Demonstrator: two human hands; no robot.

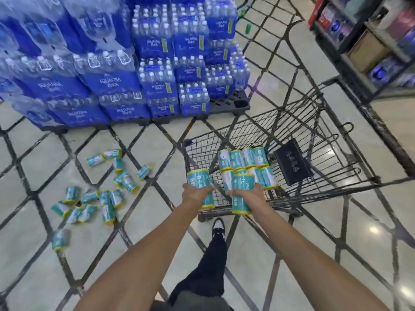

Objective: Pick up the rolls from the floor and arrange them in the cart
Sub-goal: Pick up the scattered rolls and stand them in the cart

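Over cart (314, 140), two hands, two rolls

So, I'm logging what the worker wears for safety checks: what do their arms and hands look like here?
Both arms are bare from the bottom edge of the picture to the fingers: no sleeves in view, no gloves. The left hand and right hand show no watch, rings or wristbands that I can make out.

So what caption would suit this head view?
Both hands, left and right, each carry a roll toward the cart; more rolls lie on the floor.
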